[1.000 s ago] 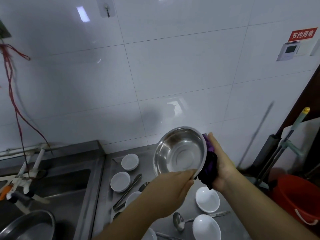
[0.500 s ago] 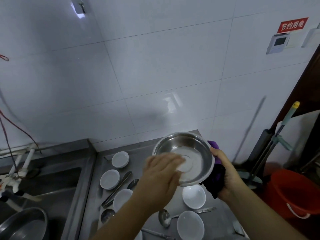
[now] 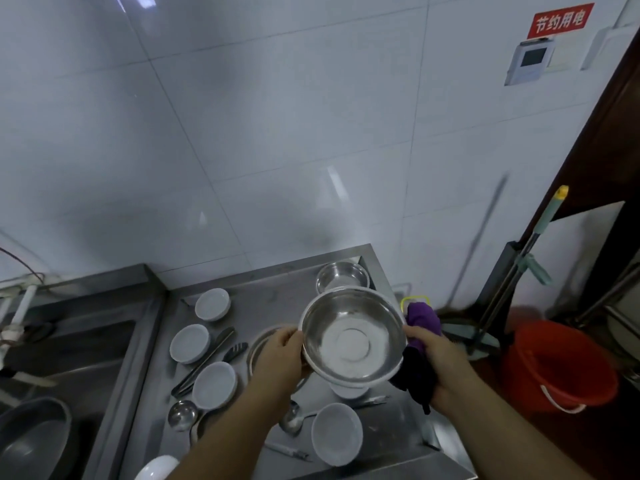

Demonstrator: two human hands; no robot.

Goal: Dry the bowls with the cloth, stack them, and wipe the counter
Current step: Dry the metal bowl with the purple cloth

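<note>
Left hand (image 3: 280, 355) moved from inside steel bowl (image 3: 351, 341) to gripping its left rim. Right hand (image 3: 438, 362) clamps purple cloth (image 3: 420, 355) against right rim, above counter (image 3: 277, 299) near its right edge.

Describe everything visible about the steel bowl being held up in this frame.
The steel bowl is round, shiny metal with a flat circular base ring inside and a thin rolled rim. It looks empty. It is held above the counter, opening tilted toward the camera. The left hand grips its left rim; the right hand holds its right side through a purple cloth. A smaller steel bowl sits behind it.
</note>
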